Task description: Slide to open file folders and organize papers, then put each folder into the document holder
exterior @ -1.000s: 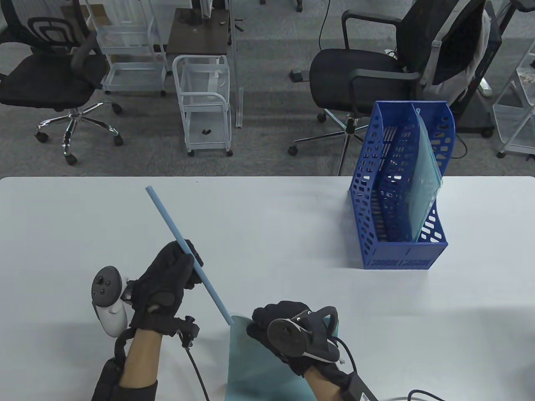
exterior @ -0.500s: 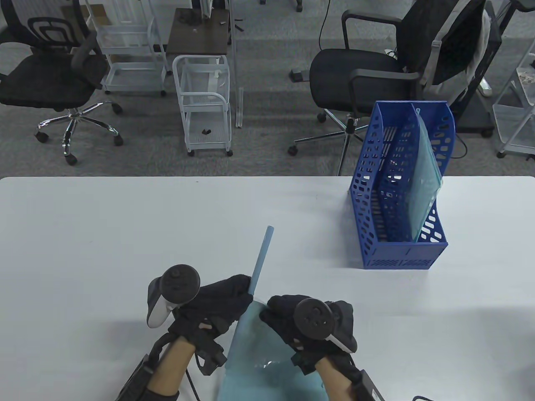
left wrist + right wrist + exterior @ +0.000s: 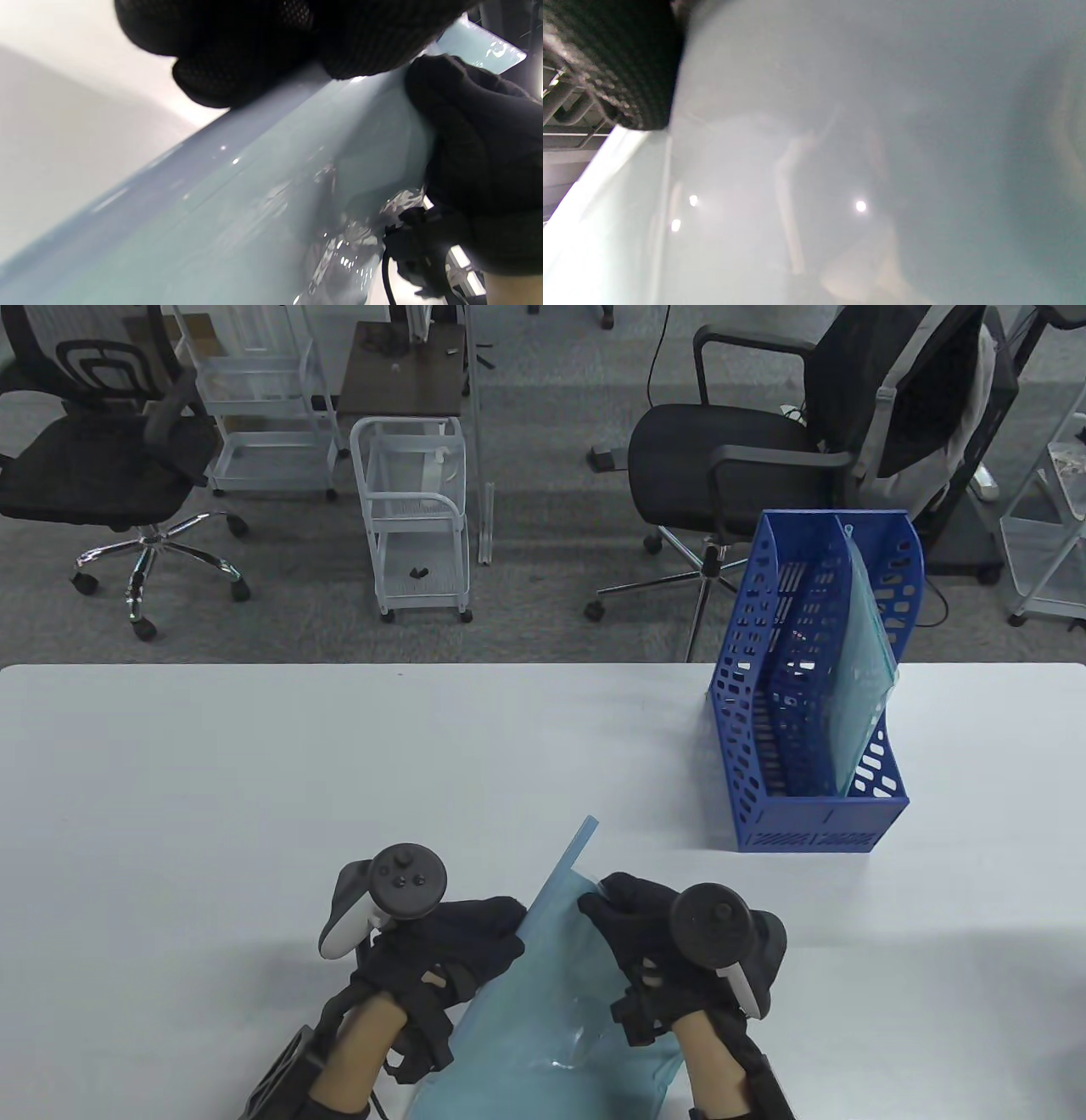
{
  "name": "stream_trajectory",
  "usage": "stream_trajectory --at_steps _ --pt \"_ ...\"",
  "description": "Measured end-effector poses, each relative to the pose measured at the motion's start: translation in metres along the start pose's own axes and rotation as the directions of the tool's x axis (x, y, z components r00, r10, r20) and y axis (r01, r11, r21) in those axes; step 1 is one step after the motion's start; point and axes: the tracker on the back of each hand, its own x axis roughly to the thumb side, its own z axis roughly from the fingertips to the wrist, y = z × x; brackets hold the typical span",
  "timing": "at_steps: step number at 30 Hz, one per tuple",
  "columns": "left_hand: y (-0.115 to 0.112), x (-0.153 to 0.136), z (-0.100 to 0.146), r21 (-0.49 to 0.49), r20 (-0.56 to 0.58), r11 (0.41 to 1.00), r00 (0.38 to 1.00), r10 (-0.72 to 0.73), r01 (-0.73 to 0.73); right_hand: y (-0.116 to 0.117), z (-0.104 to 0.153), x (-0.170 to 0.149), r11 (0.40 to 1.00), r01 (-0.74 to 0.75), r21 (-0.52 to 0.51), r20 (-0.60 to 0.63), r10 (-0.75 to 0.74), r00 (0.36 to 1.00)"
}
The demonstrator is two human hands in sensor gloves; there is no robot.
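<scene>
A translucent teal folder (image 3: 568, 984) stands tilted off the table near the front edge, between both hands. A light blue slide bar (image 3: 564, 861) runs along its upper left edge. My left hand (image 3: 507, 929) grips the bar at its lower part. My right hand (image 3: 607, 903) pinches the folder's upper right edge. In the left wrist view the folder (image 3: 237, 212) fills the middle, with my left fingers (image 3: 254, 42) curled over its edge and the right hand (image 3: 479, 161) beside it. The right wrist view shows only the folder (image 3: 882, 148) up close and one gloved finger (image 3: 606, 63).
A blue two-slot document holder (image 3: 819, 823) stands at the table's back right, with another teal folder (image 3: 865, 670) upright in its right slot. Office chairs and white wire carts stand on the floor beyond the table's far edge.
My left hand carried the slide bar from the left over to the folder, and the bar now lies along the folder's edge. The folder rose and both hands shifted right.
</scene>
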Motion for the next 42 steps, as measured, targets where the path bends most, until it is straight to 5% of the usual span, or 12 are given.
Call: stream_trajectory --at_steps 19,27,32,35,38,42 --pt "-0.001 -0.015 -0.004 -0.120 -0.075 0.993 0.997 -0.015 0.006 -0.012 -0.003 -0.017 0.997 0.071 -0.027 -0.047 -0.072 0.996" --pt "-0.018 -0.046 -0.027 -0.292 -0.026 0.917 0.961 0.276 -0.271 -0.014 0.000 -0.017 0.991 0.103 -0.088 -0.005 -0.104 0.995" --pt "0.003 -0.049 -0.015 -0.038 0.045 0.948 0.947 0.319 -0.317 -0.025 0.000 -0.037 0.995 0.055 -0.085 -0.149 -0.068 0.986" --pt "0.015 -0.053 -0.006 0.068 0.137 0.913 0.911 0.390 -0.401 -0.027 0.000 -0.056 0.973 0.193 -0.126 -0.220 -0.217 0.951" --pt "0.024 -0.053 0.000 0.111 0.255 0.864 0.854 0.453 -0.491 -0.014 -0.005 -0.070 0.877 0.480 0.025 -0.287 -0.453 0.844" --pt "0.030 -0.051 0.004 0.102 0.334 0.860 0.832 0.443 -0.499 0.009 -0.011 -0.069 0.757 0.578 0.304 -0.302 -0.499 0.812"
